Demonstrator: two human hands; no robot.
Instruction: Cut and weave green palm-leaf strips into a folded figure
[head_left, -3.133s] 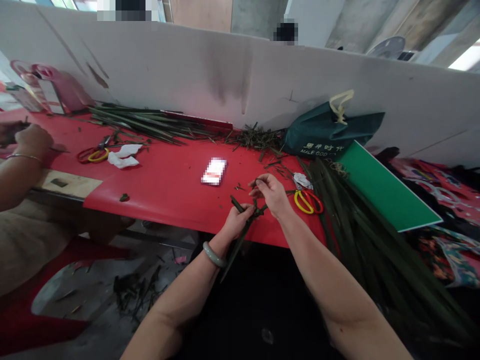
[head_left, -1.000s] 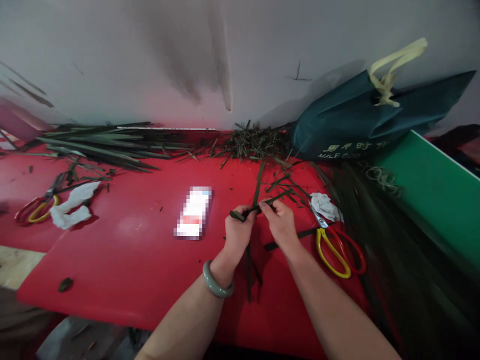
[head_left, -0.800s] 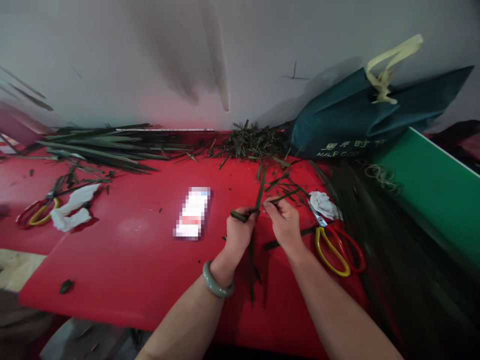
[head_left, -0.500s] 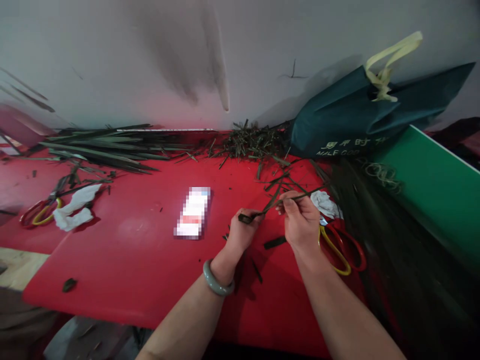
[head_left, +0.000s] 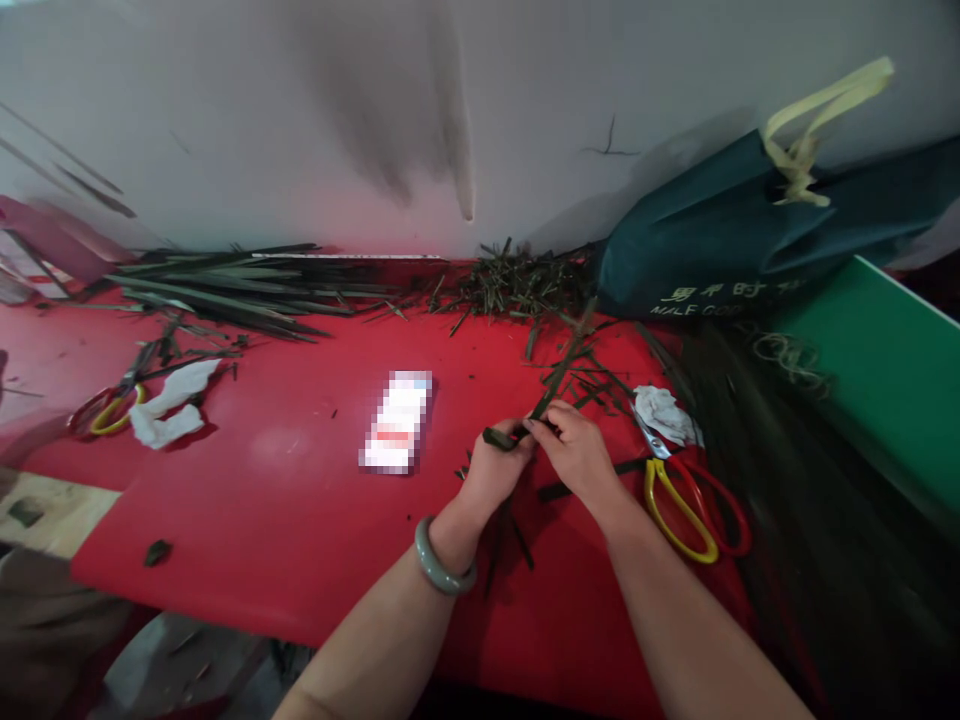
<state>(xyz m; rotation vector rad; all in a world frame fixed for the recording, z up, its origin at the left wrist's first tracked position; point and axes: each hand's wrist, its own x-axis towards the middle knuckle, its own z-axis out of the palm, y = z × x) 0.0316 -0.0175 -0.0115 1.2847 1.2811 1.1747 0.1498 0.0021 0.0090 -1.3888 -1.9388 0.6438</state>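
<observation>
My left hand, with a grey-green bangle on its wrist, is closed around folded dark green leaf strips over the red table. My right hand pinches a leaf strip that runs up and away from the fold, right beside the left thumb. Loose strip ends hang down below the left hand.
Red and yellow scissors and a white tissue lie right of my hands. A phone lies to the left. Long leaves, cut scraps, a dark green bag, a green board, second scissors.
My right hand pulled a strip out to the right, then came back beside the left hand. The camera view shifted slightly to the left.
</observation>
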